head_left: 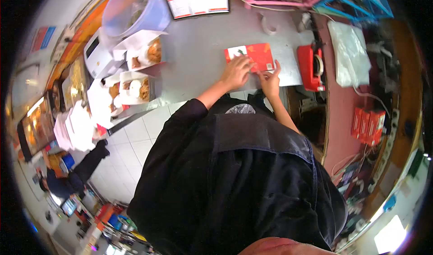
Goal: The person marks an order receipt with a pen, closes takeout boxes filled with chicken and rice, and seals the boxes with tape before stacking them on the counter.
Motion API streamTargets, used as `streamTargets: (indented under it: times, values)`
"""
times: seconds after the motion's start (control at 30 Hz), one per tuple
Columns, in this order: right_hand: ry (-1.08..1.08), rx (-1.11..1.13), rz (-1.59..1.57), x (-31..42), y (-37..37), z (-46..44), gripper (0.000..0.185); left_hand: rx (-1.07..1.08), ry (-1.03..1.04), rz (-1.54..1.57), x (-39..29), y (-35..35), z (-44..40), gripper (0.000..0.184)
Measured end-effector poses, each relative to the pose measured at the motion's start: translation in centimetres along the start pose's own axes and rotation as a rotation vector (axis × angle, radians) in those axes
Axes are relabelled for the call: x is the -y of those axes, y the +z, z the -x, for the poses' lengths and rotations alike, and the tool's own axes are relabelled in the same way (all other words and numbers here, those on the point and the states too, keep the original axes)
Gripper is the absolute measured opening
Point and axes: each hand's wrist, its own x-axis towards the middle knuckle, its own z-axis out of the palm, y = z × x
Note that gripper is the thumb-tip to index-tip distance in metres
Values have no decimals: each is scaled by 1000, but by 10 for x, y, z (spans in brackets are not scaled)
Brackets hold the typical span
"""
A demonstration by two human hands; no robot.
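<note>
A flat red-and-white printed cardboard piece [260, 53] lies on the grey metal counter in front of me. My left hand [236, 71] rests on its lower left part, the fingers stretched out over its surface. At its lower right corner is my right hand [270, 80], with one finger pointing up along the side and the others at the near edge, seeming to grip it. The undersides of both hands are hidden.
Open food boxes with fried pieces [153, 52] stand left, beside a translucent bucket [135, 12] and a screen [198, 2]. Right are a red tape dispenser [309, 70] and plastic bags [347, 52]. Pink and blue racks [284, 2] stand behind. Another person [67, 183] is far left.
</note>
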Motion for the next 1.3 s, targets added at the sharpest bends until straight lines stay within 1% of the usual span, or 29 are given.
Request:
streamTargets:
  times: [0.1,0.13,0.17,0.2,0.23,0.27,0.3,0.33,0.37,0.43,0.47,0.5,0.53,0.57,0.6,0.67,0.7,0.77,0.8,0.83,0.9,0.97,1.03,1.07,1.1,1.17,1.23,1.27,1.3]
  values:
    - [-77,-7,134,3,1,-1,86,-19,10,2,8,10,3,56]
    - [191,13,249,31,-10,-1,88,-52,3,-4,8,13,4,57]
    - [131,-65,294,18,-14,-4,86,-38,9,8,8,7,5,56]
    - [73,-145,343,3,-17,-7,84,-61,-44,164,6,5,12,52]
    - [31,-238,494,7,-17,-6,81,-92,-88,316,7,-1,21,49]
    - [-28,-210,428,11,-20,-1,74,-313,-206,305,7,-18,39,44]
    - [-162,-250,463,13,-12,3,65,-532,-312,300,6,-37,61,40]
    - [-451,-194,498,24,-1,5,66,-790,-575,126,20,-43,91,40]
    - [-737,-145,526,39,15,10,68,-1056,-943,-7,44,-51,128,46]
    - [-673,163,720,44,52,14,78,-1302,-1574,-492,108,-81,225,57]
    - [-650,143,835,41,66,7,77,-1440,-1574,-616,161,-73,302,63]
    - [-623,118,950,40,76,-8,77,-1469,-1646,69,154,-109,318,64]
    - [-662,52,904,41,83,-33,77,-1405,-1603,757,148,-143,320,65]
    - [-692,-12,859,43,92,-50,77,-1280,-1532,837,156,-152,327,67]
    - [-606,23,980,70,91,-56,79,-1144,-1466,913,163,-152,337,69]
    - [-626,-12,789,76,121,-64,82,-913,-1309,1047,179,-145,360,71]
    - [-639,-34,698,79,129,-67,84,-891,-1329,1027,174,-141,357,71]
    - [-504,456,451,117,157,-34,91,-849,-1366,985,142,-128,344,71]
    - [-582,574,301,131,172,-11,95,-891,-1383,960,132,-109,341,71]
    - [-566,695,125,154,181,11,97,-925,-1396,941,120,-86,337,70]
    - [-541,642,55,166,194,37,78,-861,-1421,1096,75,-77,297,73]
    - [-448,642,200,140,196,23,62,-774,-1260,1150,47,-42,272,71]
    - [-403,585,237,116,179,2,48,-449,-1358,1471,18,-45,234,68]
    - [-409,532,211,102,156,-12,42,-80,-1459,1421,11,-54,219,69]
    - [-421,482,183,91,134,-24,37,-29,-1448,1051,0,-79,199,72]
    - [-222,501,66,89,92,-40,34,50,-1326,319,-15,-132,159,77]
    - [-246,484,89,91,58,-53,32,-553,-1003,-147,19,-133,149,90]
    - [-260,479,100,89,45,-61,31,-556,-812,-212,32,-149,126,91]
    - [-421,460,203,83,36,-72,30,-556,-624,-276,45,-165,102,93]
